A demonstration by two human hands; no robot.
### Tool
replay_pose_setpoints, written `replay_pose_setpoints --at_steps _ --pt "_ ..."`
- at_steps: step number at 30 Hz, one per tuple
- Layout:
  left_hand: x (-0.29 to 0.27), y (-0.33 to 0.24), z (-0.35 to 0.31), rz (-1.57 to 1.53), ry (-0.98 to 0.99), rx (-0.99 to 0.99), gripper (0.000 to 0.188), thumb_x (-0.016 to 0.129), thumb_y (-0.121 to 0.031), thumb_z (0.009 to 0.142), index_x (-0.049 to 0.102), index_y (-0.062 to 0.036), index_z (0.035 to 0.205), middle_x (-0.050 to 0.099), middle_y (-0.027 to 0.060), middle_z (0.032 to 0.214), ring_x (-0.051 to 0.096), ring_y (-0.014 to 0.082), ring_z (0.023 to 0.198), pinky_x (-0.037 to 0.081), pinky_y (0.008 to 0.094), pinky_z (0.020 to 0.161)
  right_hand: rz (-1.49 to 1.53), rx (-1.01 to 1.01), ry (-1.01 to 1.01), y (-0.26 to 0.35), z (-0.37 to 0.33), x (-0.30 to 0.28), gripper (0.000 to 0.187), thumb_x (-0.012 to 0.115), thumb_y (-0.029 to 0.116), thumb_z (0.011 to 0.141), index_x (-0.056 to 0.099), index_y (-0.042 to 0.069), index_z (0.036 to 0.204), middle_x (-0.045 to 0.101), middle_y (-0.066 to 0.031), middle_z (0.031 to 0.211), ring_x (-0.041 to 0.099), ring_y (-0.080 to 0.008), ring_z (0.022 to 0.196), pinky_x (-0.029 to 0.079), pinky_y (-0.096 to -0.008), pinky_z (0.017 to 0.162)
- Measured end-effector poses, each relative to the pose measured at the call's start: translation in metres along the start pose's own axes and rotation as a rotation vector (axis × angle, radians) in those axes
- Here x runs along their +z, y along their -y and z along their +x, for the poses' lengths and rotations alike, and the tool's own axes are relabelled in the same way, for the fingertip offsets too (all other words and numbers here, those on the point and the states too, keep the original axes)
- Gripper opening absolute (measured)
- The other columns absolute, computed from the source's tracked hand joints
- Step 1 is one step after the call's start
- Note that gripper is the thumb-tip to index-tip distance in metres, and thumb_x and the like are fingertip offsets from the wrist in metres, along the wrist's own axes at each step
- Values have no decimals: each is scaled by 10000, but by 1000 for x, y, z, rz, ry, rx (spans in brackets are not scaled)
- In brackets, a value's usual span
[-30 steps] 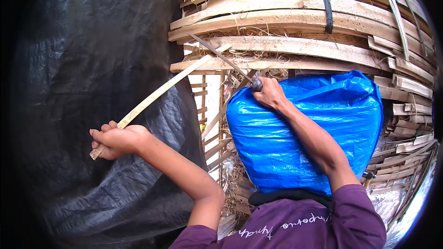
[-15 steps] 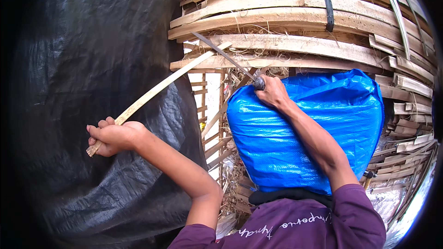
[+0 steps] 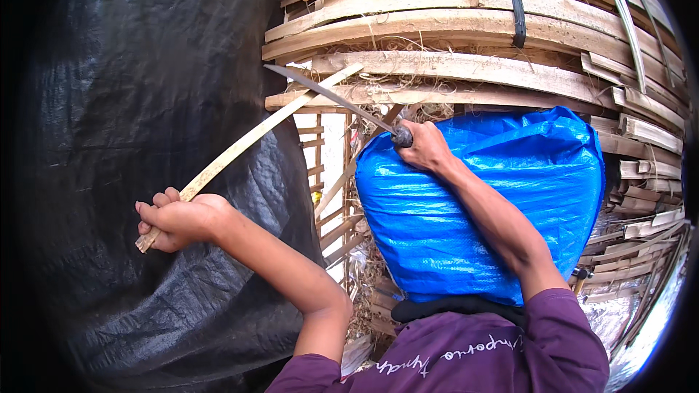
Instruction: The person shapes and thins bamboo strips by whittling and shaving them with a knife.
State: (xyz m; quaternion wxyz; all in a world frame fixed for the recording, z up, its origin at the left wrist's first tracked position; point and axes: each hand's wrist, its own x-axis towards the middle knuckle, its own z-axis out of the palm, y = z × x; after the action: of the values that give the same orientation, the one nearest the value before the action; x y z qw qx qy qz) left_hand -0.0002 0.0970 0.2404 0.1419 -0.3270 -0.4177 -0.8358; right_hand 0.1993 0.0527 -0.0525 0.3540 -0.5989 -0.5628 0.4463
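Observation:
My left hand (image 3: 178, 220) is closed round the near end of a long pale bamboo strip (image 3: 247, 140), which slants up and to the right. My right hand (image 3: 424, 147) grips the dark rounded handle of a long-bladed knife (image 3: 348, 105). The blade points up and to the left and crosses the strip below its far end. Whether the edge bites into the strip I cannot tell. Under my right forearm lies a blue plastic sheet (image 3: 466, 211), bulging over something hidden.
Black plastic sheeting (image 3: 145, 124) hangs along the left. Wooden slats (image 3: 451, 25) run across the far side, with curly shavings (image 3: 397, 86) among them. A black band (image 3: 518, 18) wraps some slats. Stacked split strips (image 3: 641, 196) fill the right edge. A slatted gap (image 3: 333, 153) shows light.
The knife blade has swung to the left and its tip has dropped, so it crosses the strip further from the far end. My left hand and the strip have barely moved.

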Motion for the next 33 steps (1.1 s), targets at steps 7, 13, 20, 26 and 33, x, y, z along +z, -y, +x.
replay_pose_setpoints --at_steps 7,13,20,26,33 --pt "-3 -5 -8 -79 71 -22 269 530 -16 845 282 -119 844 218 -36 608 205 73 475 197 255 455 35 148 -58 -13 12 -5 239 635 193 739 690 75 939 670 -246 791 662 -423 800 527 -487 738" --pt "-2 -8 -4 -105 133 25 257 525 -26 835 284 -116 825 190 -37 613 199 71 481 197 254 458 -19 -30 2 7 0 -3 225 630 179 737 686 64 922 676 -230 797 668 -410 784 526 -484 743" --pt "0 -11 -11 -91 93 20 255 524 -14 830 290 -115 833 192 -38 614 204 74 488 204 260 458 28 125 -51 -11 7 1 230 636 185 737 694 82 934 681 -233 799 670 -405 786 529 -475 746" --pt "5 -18 -13 -46 27 -15 281 532 -9 838 282 -137 834 223 -39 608 243 70 480 237 247 448 7 92 -25 -10 9 -4 238 626 185 731 690 65 926 672 -242 789 662 -419 780 524 -486 738" --pt "3 -27 -19 -87 89 6 300 522 5 834 262 -144 824 212 -50 603 231 66 472 245 236 446 11 55 -39 -8 -11 -9 264 618 222 746 679 43 930 667 -260 810 660 -427 812 523 -491 764"
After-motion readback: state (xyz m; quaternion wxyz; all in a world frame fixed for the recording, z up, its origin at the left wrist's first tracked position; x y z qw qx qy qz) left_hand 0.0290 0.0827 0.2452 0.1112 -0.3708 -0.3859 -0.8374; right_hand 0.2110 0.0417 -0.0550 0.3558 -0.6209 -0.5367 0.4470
